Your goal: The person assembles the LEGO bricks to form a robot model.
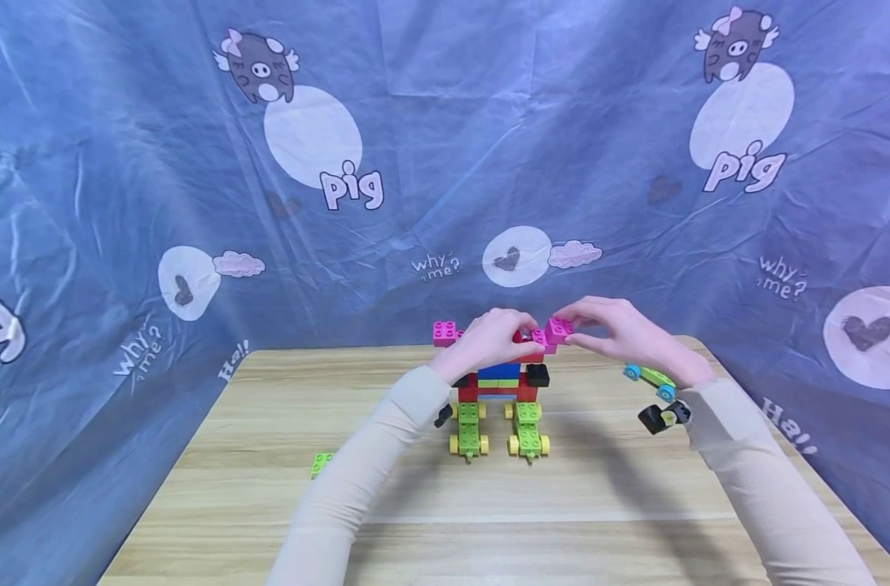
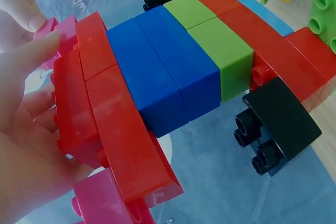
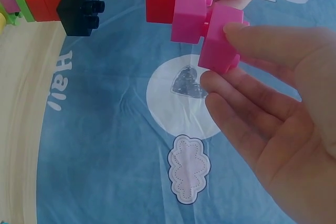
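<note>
A toy brick figure (image 1: 499, 370) stands on the table, built of red, blue, green, black and pink bricks on green wheeled bases. My left hand (image 1: 488, 338) holds its red top, thumb against an inner pink brick (image 3: 189, 14) and fingers behind the red brick (image 2: 76, 103). Between thumb and fingertips, my right hand (image 1: 616, 325) pinches an outer pink brick (image 3: 221, 38). Its edge meets the inner pink brick; whether they are fully pressed together I cannot tell. Another pink brick (image 1: 445, 332) sticks out at the figure's other side.
On the right of the wooden table (image 1: 269, 529) lie a green piece with blue wheels (image 1: 651, 380) and a black piece (image 1: 653, 418). A green brick (image 1: 322, 464) lies at the left, partly behind the left sleeve. A blue patterned cloth (image 1: 445, 163) hangs behind the table.
</note>
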A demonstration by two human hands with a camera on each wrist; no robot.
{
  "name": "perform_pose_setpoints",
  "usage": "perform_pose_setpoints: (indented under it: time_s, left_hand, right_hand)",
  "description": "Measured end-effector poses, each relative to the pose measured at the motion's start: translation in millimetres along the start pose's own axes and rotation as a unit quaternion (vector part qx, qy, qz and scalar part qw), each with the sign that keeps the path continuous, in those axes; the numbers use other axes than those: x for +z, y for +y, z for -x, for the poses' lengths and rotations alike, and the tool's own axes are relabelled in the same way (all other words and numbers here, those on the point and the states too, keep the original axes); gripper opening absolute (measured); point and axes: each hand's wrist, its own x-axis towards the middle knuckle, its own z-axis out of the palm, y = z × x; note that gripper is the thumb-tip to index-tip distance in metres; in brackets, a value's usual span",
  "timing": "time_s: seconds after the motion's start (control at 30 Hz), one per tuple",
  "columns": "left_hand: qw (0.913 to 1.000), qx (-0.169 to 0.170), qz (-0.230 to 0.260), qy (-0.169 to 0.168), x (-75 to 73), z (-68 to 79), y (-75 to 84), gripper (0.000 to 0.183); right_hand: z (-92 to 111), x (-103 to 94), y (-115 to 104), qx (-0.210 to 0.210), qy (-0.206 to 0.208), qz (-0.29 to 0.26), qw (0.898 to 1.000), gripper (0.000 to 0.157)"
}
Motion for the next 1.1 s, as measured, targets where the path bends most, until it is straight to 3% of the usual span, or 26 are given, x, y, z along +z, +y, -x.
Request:
perform_pose_setpoints:
  time_s: [0.4,0.9,1.1]
  left_hand:
    - [0.9990,-0.014,0.041,0.000,2.4,1.4,-1.9,0.039]
    - [0.9993,-0.015,0.033,0.001,3.6,0.4,-0.8,0.039]
    - [0.9991,-0.016,0.038,0.004,3.8,0.3,-0.8,0.038]
  right_hand:
    - [-3.1,-1.0,-2.2,0.006,-0.015,0.003,1.000,0.036]
    - [-7.3,-3.5,-4.5,-0.016,-0.015,0.007,1.000,0.034]
    - [-6.7,-3.1,-3.7,-0.006,-0.019,0.003,1.000,0.033]
